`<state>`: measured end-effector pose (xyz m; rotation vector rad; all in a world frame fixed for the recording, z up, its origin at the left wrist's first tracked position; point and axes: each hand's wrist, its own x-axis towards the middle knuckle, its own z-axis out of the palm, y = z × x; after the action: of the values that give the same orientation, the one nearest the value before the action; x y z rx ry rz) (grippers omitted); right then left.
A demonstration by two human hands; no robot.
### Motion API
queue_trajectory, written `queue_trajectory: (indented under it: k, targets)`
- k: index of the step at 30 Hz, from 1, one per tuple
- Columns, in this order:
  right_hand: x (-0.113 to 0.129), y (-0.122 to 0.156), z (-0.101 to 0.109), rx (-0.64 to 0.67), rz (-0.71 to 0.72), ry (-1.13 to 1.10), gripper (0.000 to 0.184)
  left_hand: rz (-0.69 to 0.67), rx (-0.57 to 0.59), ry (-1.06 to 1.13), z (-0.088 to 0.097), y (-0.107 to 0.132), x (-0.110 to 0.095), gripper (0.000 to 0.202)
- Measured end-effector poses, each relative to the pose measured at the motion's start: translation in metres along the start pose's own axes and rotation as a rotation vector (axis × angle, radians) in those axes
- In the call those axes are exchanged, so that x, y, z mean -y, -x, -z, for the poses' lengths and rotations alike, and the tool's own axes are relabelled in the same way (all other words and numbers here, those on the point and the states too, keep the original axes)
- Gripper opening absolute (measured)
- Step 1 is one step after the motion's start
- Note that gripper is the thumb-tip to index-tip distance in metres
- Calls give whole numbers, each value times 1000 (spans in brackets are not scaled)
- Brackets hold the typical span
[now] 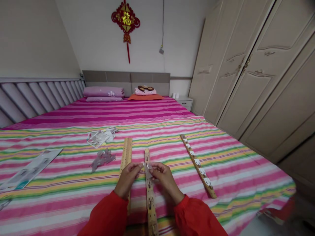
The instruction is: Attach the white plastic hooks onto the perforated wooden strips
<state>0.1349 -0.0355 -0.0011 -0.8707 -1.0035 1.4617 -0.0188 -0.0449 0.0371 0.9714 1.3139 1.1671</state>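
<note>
Left hand (128, 177) and right hand (162, 175), lower centre, closed in a pinch on a small clear plastic piece (148, 171), above a wooden hook rail (150, 206) on the striped bed sheet (228, 173).

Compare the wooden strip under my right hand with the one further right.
The strip under your right hand has dark metal hooks; the other strip has white round fittings. The first points straight ahead, the other slants. Both are pale dotted wood on the striped bedsheet.

Loose red sleeves (105, 214) — gathered at the wrists (a slight sheen), left hand (127, 178), right hand (164, 180) bare
</note>
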Motion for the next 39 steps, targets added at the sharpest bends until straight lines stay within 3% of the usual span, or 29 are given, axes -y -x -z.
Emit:
queue_trajectory:
  k: [6, 13, 18, 23, 29, 39]
  targets:
    - [11, -7, -2, 83, 139, 155, 20, -202, 98, -167, -2, -2, -4, 44]
    - [13, -26, -3, -48, 59, -25, 35, -65, 105, -42, -3, -13, 8, 36]
    - [6, -38, 0, -102, -23, -59, 35, 60, -11, 157, -8, -34, 12, 34]
    - [4, -69, -2, -94, 27, -56, 32, 5, -23, 199, -18, -67, 7, 23]
    - [-9, -107, 5, -100, 99, 14, 28, -35, -95, 72, -23, -101, 1, 17]
    - [-38, -125, 15, -168, 93, 59, 28, -101, -92, -81, -21, -124, 17, 14]
